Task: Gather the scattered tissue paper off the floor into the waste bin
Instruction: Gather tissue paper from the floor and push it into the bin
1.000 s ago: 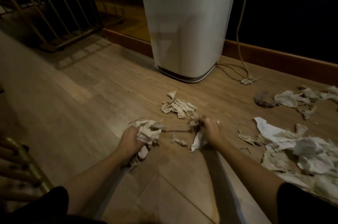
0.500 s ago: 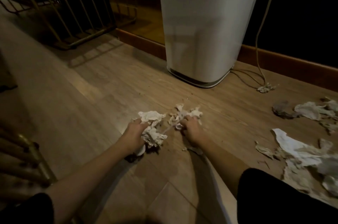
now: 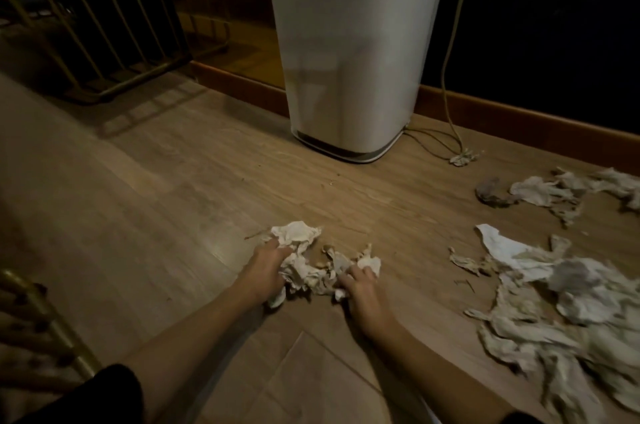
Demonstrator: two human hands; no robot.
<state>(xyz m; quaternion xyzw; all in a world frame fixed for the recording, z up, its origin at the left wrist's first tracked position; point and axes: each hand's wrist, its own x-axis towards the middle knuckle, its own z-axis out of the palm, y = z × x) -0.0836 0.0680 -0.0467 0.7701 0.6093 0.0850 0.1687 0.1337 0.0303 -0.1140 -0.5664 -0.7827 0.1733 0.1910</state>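
Note:
A wad of crumpled white tissue paper [image 3: 304,264] lies on the wooden floor between my two hands. My left hand [image 3: 265,267] grips its left side, fingers curled into the paper. My right hand [image 3: 360,285] presses on its right side, fingers closed on the scraps. A tall white waste bin [image 3: 353,52] stands upright on the floor straight ahead, beyond the wad. More tissue paper lies loose to the right: a big heap [image 3: 561,312] near my right arm and a smaller strew [image 3: 561,191] farther back.
A dark wall with a wooden skirting board [image 3: 519,118] runs behind the bin. A cord [image 3: 450,52] hangs down to the floor right of the bin. A gold metal rack [image 3: 104,42] stands at back left, and gold bars [image 3: 41,319] at the near left edge.
My hands have drawn closer together, pushing the separate tissue clumps into one wad. The view has shifted so the bin sits more to the right and nearer.

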